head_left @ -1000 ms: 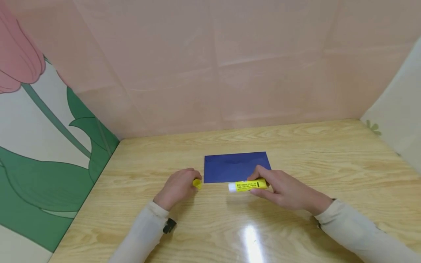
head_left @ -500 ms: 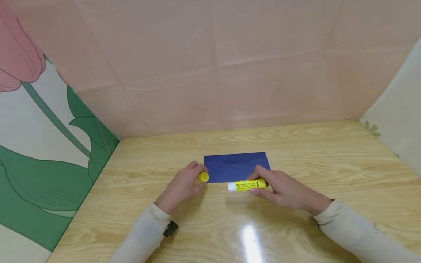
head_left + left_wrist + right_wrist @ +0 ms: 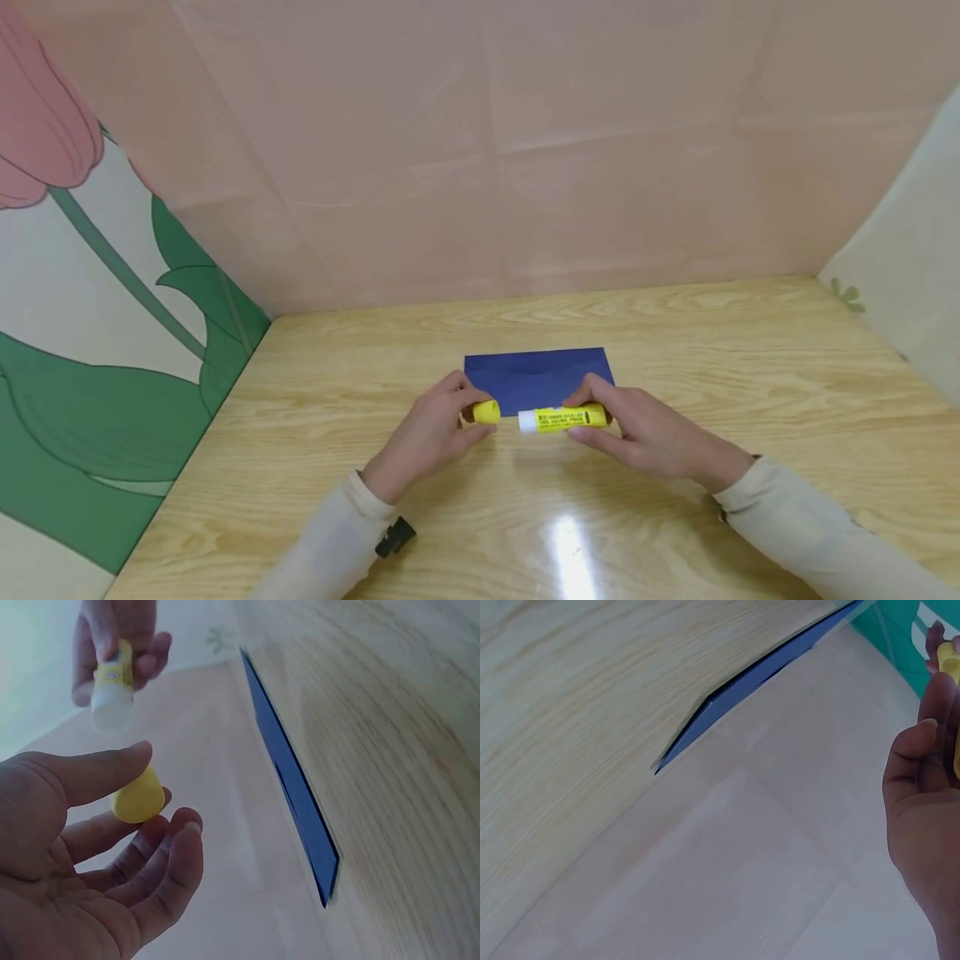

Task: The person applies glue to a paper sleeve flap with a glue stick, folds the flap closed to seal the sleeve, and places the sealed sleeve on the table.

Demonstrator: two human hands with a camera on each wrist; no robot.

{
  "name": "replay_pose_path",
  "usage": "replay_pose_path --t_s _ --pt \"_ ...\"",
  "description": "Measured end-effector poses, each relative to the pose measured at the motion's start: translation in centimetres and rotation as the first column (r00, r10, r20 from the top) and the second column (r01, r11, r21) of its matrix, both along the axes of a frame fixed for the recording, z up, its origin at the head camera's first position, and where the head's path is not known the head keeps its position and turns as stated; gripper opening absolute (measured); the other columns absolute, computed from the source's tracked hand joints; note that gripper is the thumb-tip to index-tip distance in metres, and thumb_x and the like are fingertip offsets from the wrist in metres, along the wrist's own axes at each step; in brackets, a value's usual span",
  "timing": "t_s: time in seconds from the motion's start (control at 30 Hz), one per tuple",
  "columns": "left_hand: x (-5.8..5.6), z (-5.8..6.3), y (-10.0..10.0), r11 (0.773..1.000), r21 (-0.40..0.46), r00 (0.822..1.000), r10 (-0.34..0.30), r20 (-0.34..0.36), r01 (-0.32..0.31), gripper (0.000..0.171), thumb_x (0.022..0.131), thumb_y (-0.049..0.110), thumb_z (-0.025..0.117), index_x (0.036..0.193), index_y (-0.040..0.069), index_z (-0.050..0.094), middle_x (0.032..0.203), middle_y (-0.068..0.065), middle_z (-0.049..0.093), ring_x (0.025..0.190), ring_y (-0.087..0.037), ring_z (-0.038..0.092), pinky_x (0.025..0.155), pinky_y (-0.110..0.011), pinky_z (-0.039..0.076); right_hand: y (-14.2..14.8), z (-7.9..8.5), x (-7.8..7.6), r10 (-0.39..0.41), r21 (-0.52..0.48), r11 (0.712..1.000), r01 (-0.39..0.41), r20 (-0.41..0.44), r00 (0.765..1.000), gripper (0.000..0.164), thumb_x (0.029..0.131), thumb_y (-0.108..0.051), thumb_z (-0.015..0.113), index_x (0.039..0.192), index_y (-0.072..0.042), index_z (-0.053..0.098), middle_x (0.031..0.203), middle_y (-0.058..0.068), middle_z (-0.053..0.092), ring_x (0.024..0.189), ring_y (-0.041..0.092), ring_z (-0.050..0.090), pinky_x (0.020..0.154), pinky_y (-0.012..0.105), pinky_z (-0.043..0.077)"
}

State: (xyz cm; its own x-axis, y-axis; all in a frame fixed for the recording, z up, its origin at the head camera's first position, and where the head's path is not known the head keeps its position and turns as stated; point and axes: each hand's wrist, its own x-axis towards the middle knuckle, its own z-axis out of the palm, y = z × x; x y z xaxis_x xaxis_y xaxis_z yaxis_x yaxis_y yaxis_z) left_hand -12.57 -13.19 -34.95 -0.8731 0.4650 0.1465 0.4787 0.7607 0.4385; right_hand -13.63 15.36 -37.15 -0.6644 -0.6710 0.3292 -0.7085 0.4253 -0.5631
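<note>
My left hand (image 3: 427, 429) pinches a yellow cap (image 3: 487, 412) between thumb and fingers, its open end facing right. In the left wrist view the cap (image 3: 139, 796) sits against the thumb tip, with the other fingers loosely bent. A yellow glue stick (image 3: 562, 418) lies level in the grip of my right hand (image 3: 652, 433), its white end pointing left at the cap, a small gap apart. Behind both hands a dark blue envelope (image 3: 536, 375) rests flat on the table, partly covered by them. The right wrist view catches only part of the right hand (image 3: 930, 795).
The wood-grain table (image 3: 712, 350) meets a pink-covered wall (image 3: 487, 167) at the back. A panel with a painted flower (image 3: 97, 400) borders the left, a pale panel (image 3: 915, 250) the right. A small black clip (image 3: 395, 537) hangs at the left sleeve.
My left hand has moved right with the cap, turning its open end toward the glue stick and narrowing the gap. The right hand and the envelope have hardly moved.
</note>
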Motion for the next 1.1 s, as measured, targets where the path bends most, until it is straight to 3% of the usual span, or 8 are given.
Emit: replay_pose_path --t_s 0.33,0.67,1.1 --pt "0.9 0.4 1.2 1.0 0.004 0.998 -0.03 0.049 0.03 0.029 0.087 0.026 0.07 0.112 0.013 0.069 0.096 0.002 0.067 0.08 -0.007 0.064 0.064 -0.01 0.048 0.1 0.0 -0.1 0.013 -0.03 0.999 -0.013 -0.022 1.0 0.022 0.093 -0.022 0.062 0.11 -0.026 0.049 0.086 -0.016 0.058 0.069 -0.003 0.052 0.054 0.019 0.048" --pt "1.5 0.2 1.7 0.996 0.036 0.997 -0.078 -0.019 0.079 0.03 0.085 0.023 0.072 0.113 0.012 0.068 0.093 0.003 0.064 0.077 -0.004 0.061 0.062 -0.008 0.047 0.1 -0.1 0.0 0.036 -0.051 0.998 -0.037 -0.017 0.999 0.021 0.094 -0.021 0.06 0.11 -0.025 0.048 0.086 -0.015 0.058 0.068 -0.003 0.052 0.057 0.019 0.048" --pt "1.7 0.2 1.9 0.997 0.025 0.996 -0.073 -0.042 0.074 0.033 0.086 0.027 0.071 0.116 0.013 0.068 0.095 0.003 0.064 0.078 -0.007 0.062 0.06 -0.01 0.045 0.1 -0.2 -0.1 0.042 -0.05 0.998 -0.044 -0.033 0.999 0.021 0.094 -0.02 0.061 0.11 -0.024 0.049 0.087 -0.015 0.059 0.068 -0.004 0.052 0.056 0.019 0.048"
